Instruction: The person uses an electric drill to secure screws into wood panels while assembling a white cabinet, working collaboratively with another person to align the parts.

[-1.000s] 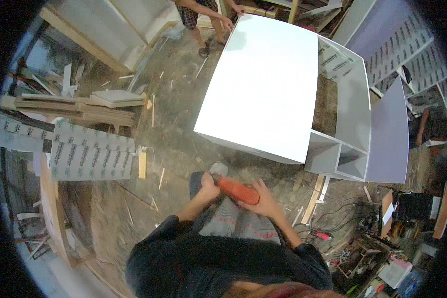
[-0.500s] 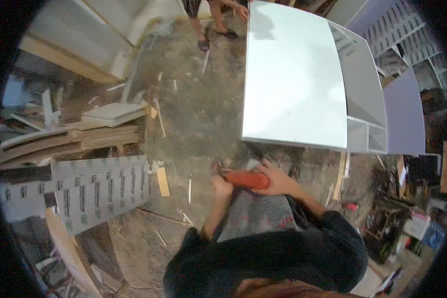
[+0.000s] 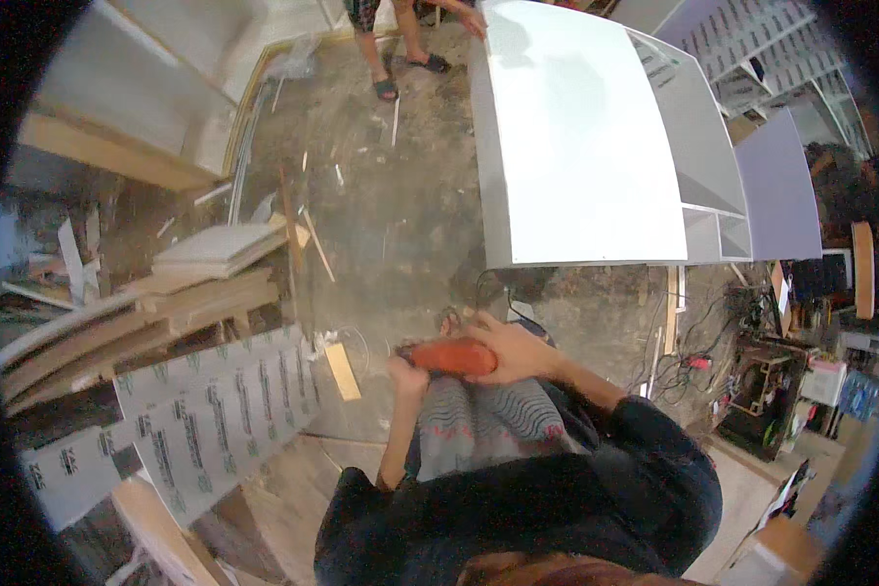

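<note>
In front of my lap I hold a rounded orange-red tool (image 3: 454, 358) with both hands; its exact kind is blurred. My left hand (image 3: 409, 375) is closed round its darker left end. My right hand (image 3: 515, 350) grips the right end, with the fingers over its top. Beyond my hands stands a large white cabinet (image 3: 581, 146), its open compartments facing right. The tool is apart from the cabinet. A dark cord (image 3: 530, 314) shows just past my right hand.
Another person's hand (image 3: 473, 23) rests at the cabinet's far left corner. Stacked boards (image 3: 205, 293) and a printed grey panel (image 3: 220, 420) lie at left. Wood strips (image 3: 342, 371) are scattered on the floor. Tangled cables (image 3: 698, 337) and a dark machine (image 3: 760, 396) are at right.
My view has shifted, and more of the cabinet's left side shows. The orange-red tool and both hands appear farther left in the picture, with the grip kept.
</note>
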The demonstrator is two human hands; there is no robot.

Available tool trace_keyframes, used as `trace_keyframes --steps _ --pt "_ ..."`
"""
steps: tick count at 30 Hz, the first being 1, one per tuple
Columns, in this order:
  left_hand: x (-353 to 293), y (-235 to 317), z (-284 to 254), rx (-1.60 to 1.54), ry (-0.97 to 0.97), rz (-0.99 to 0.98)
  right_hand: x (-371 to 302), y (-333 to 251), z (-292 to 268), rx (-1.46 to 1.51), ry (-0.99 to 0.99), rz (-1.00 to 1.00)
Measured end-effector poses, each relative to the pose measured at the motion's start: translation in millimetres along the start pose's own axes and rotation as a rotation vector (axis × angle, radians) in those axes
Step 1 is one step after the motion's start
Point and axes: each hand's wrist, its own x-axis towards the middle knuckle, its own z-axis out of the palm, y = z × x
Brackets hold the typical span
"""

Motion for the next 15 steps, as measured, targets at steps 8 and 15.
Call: trace_keyframes --steps 8,15 --pt "46 -7 31 0.713 -0.432 0.216 -49 -9 17 0.125 0.362 0.189" --pt "-24 -61 90 0.308 -0.108 -0.271 -123 -13 68 0.121 0.654 0.374"
